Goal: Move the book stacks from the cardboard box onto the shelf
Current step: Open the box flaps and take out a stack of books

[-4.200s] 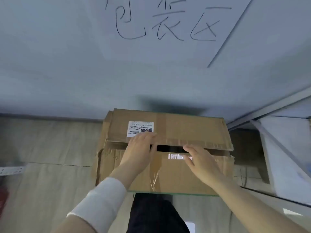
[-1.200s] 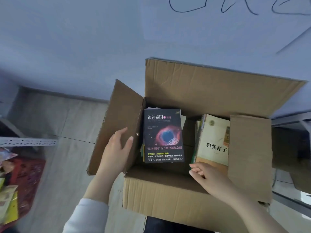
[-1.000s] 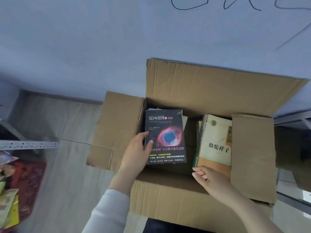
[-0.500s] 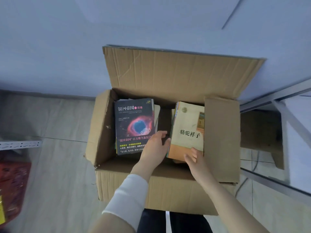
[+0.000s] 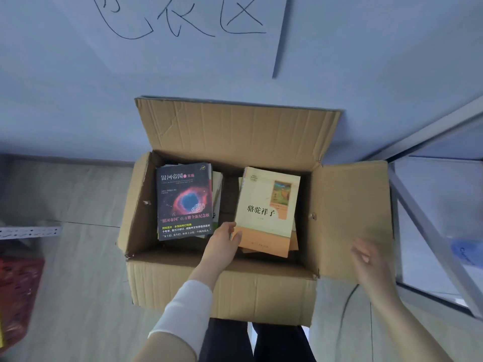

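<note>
An open cardboard box (image 5: pixel 222 288) stands on the floor against the wall and holds two book stacks. The left stack (image 5: pixel 184 202) is topped by a dark book with a nebula on its cover. A cream and orange book tops the right stack (image 5: pixel 266 210). My left hand (image 5: pixel 223 242) grips the near left corner of the right stack, fingers tucked down its side. My right hand (image 5: pixel 366 254) is spread open on the box's right flap (image 5: pixel 350 205), which lies folded outward. A grey metal shelf (image 5: pixel 428 231) stands just right of the box.
The back flap (image 5: pixel 235 129) leans on the pale wall under a handwritten paper sign (image 5: pixel 183 19). A perforated metal rail (image 5: pixel 28 232) and something red (image 5: pixel 18 296) lie at the left. My legs (image 5: pixel 256 340) are right behind the box.
The box was opened over the last seconds. My right hand left the right stack and pushed the right flap outward. My left hand stays at that stack's left corner.
</note>
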A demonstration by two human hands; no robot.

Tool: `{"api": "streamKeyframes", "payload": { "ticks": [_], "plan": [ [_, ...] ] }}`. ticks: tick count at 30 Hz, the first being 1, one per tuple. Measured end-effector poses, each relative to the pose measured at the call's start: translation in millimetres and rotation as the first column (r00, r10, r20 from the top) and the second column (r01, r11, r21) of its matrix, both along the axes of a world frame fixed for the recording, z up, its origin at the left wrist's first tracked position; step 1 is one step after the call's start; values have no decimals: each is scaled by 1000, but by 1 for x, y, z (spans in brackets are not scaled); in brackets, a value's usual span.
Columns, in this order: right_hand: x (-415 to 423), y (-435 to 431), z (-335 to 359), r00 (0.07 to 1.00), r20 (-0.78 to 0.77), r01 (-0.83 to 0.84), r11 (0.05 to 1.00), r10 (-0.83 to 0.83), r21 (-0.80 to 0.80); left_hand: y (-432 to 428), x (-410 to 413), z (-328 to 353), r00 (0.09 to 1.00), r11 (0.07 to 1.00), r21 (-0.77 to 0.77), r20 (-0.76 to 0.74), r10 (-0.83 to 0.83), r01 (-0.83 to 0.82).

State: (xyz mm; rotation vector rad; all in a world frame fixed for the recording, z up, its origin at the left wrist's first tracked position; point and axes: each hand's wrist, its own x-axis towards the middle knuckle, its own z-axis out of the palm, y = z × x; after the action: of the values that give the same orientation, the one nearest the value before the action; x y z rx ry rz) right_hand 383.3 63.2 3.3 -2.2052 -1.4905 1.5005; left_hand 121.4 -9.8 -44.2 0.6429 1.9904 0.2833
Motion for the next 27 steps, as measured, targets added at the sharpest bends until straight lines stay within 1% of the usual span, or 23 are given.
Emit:
{"api": "streamKeyframes", "payload": {
  "ticks": [3, 7, 9, 13, 16, 20, 27],
  "plan": [
    [-17, 9, -12, 1000, -17, -13, 1000, 14, 20, -2, -2, -12, 1000, 1000, -20, -16, -3, 2],
    [-49, 20, -44, 994, -39, -102, 993, 101, -51, -1, -5, -38, 999, 999, -52, 38, 4, -2],
    [-66, 28, -70, 991, -49, -128, 988, 125, -85, 1, -7, -58, 997, 998, -62, 74, 4, 1],
    [-88, 51, -132, 990, -73, -125, 985, 117, -121, 4, -14, -102, 995, 995, -97, 100, 2, 8],
    [-97, 68, -166, 998, -64, -28, 991, 20, -129, 4, -21, -127, 989, 992, -126, 146, 12, 7],
    [-106, 79, -190, 990, -100, 82, 985, -98, -154, 8, -30, -140, 981, 987, -144, 192, -40, 68],
    [-119, 95, -198, 941, -192, 225, 939, -278, -259, 13, -36, -151, 967, 989, -150, 251, 36, 2]
  ]
}}
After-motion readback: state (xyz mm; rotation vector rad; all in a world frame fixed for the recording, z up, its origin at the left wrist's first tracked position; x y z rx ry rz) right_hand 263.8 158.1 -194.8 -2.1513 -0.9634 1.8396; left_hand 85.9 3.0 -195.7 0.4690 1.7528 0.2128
